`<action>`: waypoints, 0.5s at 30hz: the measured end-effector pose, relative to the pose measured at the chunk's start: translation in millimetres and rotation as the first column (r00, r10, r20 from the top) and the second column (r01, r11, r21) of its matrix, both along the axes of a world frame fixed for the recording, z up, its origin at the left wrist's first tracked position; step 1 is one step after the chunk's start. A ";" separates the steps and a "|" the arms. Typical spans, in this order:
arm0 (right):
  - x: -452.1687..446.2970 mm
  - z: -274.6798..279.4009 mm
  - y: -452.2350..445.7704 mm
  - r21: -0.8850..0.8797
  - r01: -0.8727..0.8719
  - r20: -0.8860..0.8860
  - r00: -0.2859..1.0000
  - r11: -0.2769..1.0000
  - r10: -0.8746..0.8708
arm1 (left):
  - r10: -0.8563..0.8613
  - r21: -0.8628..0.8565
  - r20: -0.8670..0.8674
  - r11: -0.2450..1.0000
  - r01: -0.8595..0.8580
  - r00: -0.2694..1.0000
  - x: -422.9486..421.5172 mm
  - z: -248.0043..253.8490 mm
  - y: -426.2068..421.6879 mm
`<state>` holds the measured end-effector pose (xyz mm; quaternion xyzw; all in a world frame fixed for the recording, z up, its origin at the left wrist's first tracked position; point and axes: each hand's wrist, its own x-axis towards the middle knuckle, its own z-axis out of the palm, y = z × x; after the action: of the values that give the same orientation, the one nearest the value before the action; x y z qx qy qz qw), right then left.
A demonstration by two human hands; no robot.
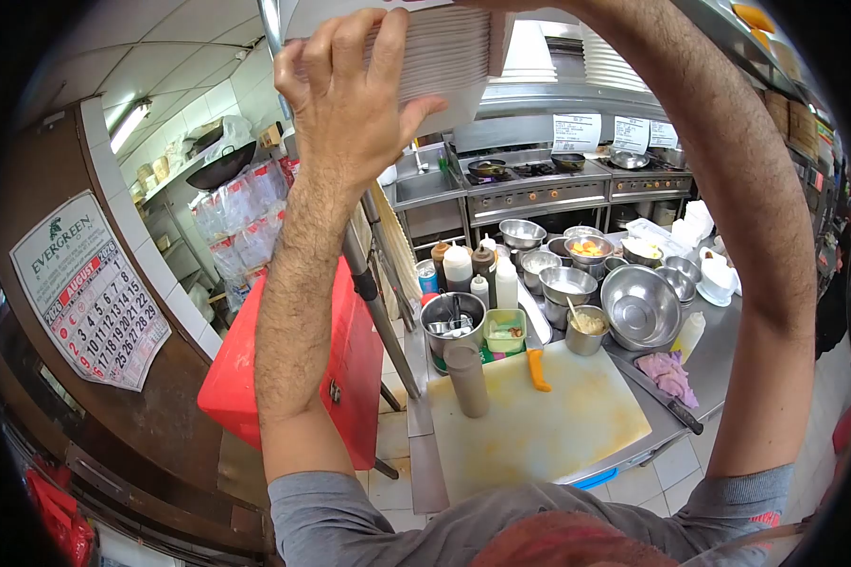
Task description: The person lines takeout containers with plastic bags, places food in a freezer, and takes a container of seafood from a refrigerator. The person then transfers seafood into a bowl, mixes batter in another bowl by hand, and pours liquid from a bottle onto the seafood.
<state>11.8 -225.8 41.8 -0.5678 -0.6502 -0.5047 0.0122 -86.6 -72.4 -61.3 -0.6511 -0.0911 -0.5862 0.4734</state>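
Note:
My left hand (350, 99) is raised at the top, gripping the near side of a stack of white containers (444, 55), with its thumb below and fingers along the edge. Only a sliver of my right hand (515, 4) shows at the top edge, by the stack; its fingers are hidden. Well below both hands, a cutting board (539, 416) lies on the counter. On it are a grey-brown squeeze bottle (467, 380) and an orange-handled knife (537, 369). A dark-handled knife (652, 389) rests beside the board.
Metal bowls (639, 307), sauce bottles (458, 268) and a green tub (505, 331) crowd the counter behind the board. A purple cloth (669, 378) lies at the right. Stoves (539, 197) line the back. A red box (359, 350) and metal pole (378, 302) stand left.

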 end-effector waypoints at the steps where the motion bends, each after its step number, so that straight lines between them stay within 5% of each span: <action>1: -2.2 -1.5 -3.2 -0.021 -0.006 -0.008 1.000 1.000 0.006 | 0.000 -0.001 0.000 1.000 0.000 1.000 0.6 -2.1 2.2; 6: 13.4 -13.6 16.8 0.128 -0.113 0.214 0.973 0.985 0.084 | -0.171 0.103 0.064 0.981 0.164 0.983 9.9 -15.4 23.4; 11: 3.0 -15.9 16.6 0.168 -0.153 0.507 0.860 0.974 0.048 | -0.141 0.057 0.069 0.989 0.137 0.988 7.7 -17.5 20.5; 15: -3.6 -12.1 28.2 0.161 0.007 0.393 0.917 0.987 -0.071 | -0.177 0.094 0.094 0.981 0.169 0.980 7.5 -14.1 17.1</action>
<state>8.2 -197.6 29.7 -0.4637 -0.5860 -0.6590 -0.0858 -79.1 -55.3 -75.4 -0.6047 -0.0330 -0.6612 0.4428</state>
